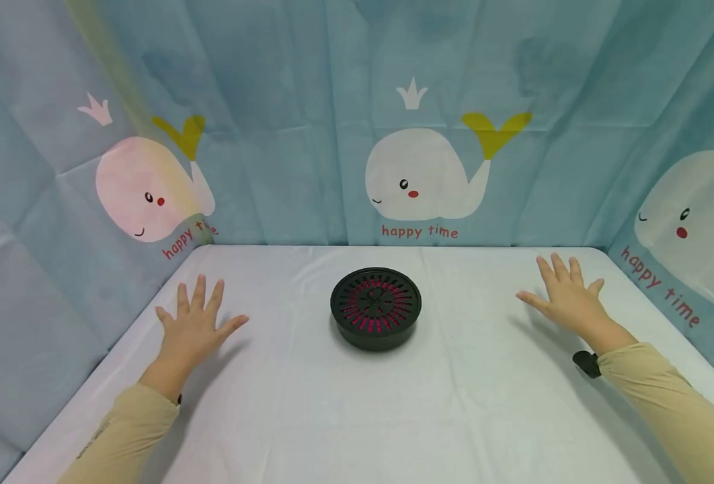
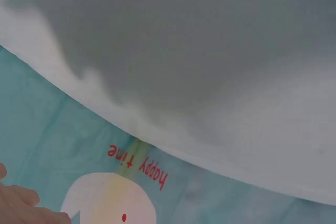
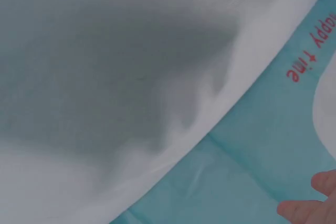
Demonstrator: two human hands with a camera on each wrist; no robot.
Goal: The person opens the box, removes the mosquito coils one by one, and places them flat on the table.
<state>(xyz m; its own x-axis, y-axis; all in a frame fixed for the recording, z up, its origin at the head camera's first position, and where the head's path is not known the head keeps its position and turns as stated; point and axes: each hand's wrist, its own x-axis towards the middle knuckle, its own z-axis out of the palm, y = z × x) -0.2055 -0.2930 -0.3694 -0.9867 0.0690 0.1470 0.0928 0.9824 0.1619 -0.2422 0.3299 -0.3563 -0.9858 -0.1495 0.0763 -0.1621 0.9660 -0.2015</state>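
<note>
A round black container (image 1: 376, 339) with a slotted lid stands in the middle of the white table; pink shows through the slots, and a small raised knob sits at the lid's centre. To its left, my left hand (image 1: 191, 334) is held over the table with fingers spread and nothing in it. On the other side, my right hand (image 1: 570, 300) is likewise spread and holds nothing. Both hands are well apart from the container. Fingers of the left hand (image 2: 26, 205) show at the lower left of its wrist view, and right-hand fingertips (image 3: 310, 205) at the lower right of theirs.
A white cloth covers the table (image 1: 357, 430). Light blue curtains (image 1: 284, 134) printed with whales and "happy time" rise behind it and along both sides. A black wrist device (image 1: 587, 364) sits by the right sleeve. Hand shadows fall on the cloth.
</note>
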